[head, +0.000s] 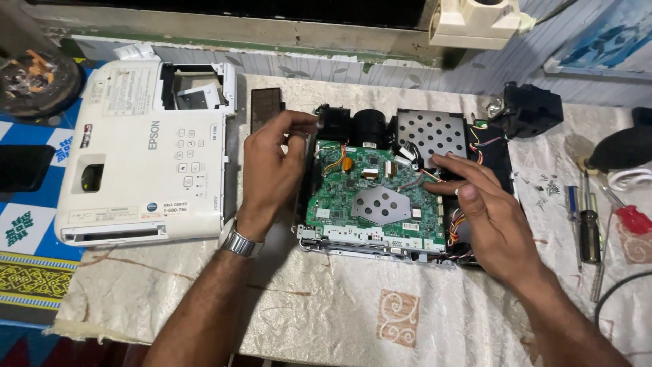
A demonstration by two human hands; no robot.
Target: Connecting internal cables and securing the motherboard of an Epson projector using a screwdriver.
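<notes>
Head-camera view, looking down at a table covered with a pale, cream patterned cloth (326, 306). At the centre lies an opened projector chassis (401, 190), its top removed, showing a green circuit board (370, 197) with a silver perforated metal shield (431, 132) behind it and a black round lens barrel (370, 128) at the back edge. The left hand (272, 170), with a silver metal wristwatch (239, 241) on its wrist, rests at the chassis's left edge; its fingers curl inward and thumb and fingertips pinch together near the back-left corner, though what they grip cannot be made out. The right hand (485, 211) lies over the chassis's right side, fingers spread apart and flat, fingertips touching the bundle of coloured wires beside the board, holding nothing. Left of the chassis sits the detached white plastic projector cover (136, 156). Right of it lie scattered small screws (547, 183) and black-handled screwdrivers (589, 228).
</notes>
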